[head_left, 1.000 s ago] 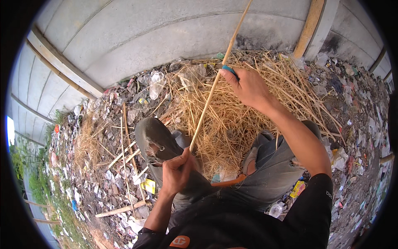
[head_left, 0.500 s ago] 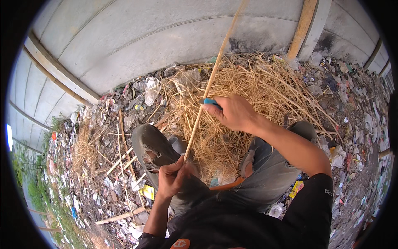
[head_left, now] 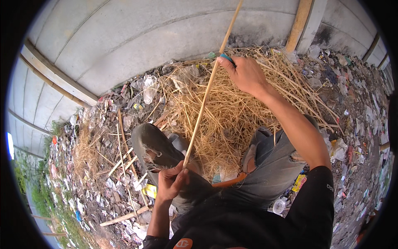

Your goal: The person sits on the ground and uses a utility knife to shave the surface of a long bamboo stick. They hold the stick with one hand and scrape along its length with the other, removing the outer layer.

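Note:
A long, thin strip of bamboo [head_left: 203, 103] slants up and away from my left knee toward the wall. Its near end sits in my left hand [head_left: 172, 182], which is closed round it with the thumb on top. Farther up the strip, my right hand [head_left: 246, 74] grips a blue-handled knife [head_left: 227, 59], its thumb against the strip. The knife's blade is mostly hidden behind the strip and fingers. Beneath the strip, between my feet, spreads a heap of pale bamboo shavings [head_left: 224, 120].
A grey panel wall [head_left: 166, 37] rises ahead, with a bamboo post [head_left: 299, 25] against it. Litter [head_left: 116, 166] covers the ground around me. Several cut strips [head_left: 124, 166] lie by my left knee, and an orange bar [head_left: 230, 181] crosses between my legs.
My right hand has slid the knife up along the strip, away from my body. My left hand stays closed on the near end, and the strip tilts slightly differently.

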Demonstrator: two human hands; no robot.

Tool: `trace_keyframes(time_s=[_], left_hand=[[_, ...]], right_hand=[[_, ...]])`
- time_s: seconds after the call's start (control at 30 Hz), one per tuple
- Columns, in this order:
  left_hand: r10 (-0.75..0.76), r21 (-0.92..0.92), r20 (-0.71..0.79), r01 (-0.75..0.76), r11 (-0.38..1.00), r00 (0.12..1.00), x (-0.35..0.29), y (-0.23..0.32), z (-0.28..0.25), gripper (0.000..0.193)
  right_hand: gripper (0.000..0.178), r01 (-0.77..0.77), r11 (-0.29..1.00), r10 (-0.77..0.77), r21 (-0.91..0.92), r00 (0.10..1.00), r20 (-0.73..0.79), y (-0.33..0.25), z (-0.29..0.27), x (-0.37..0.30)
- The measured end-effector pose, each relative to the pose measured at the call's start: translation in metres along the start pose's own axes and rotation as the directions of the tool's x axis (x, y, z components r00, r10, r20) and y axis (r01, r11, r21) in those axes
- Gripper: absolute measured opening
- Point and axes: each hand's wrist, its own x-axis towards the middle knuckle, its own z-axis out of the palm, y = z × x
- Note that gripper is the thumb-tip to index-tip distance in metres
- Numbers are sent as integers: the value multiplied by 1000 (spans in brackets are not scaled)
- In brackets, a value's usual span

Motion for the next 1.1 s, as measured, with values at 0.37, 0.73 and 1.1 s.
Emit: trace_keyframes(time_s=[0.37, 0.73, 1.1], left_hand=[[43, 0, -46, -43, 999, 998, -11, -12, -8, 28], [235, 417, 24, -224, 881, 972, -10, -11, -18, 25], [475, 749, -57, -277, 602, 878, -7, 2, -7, 36]], right_hand=[[70, 90, 996, -92, 28, 994, 58, -4, 6, -8], [76, 108, 994, -107, -3, 988, 109, -7, 16, -32], [76, 15, 1000, -18, 21, 986, 169, -3, 16, -30]])
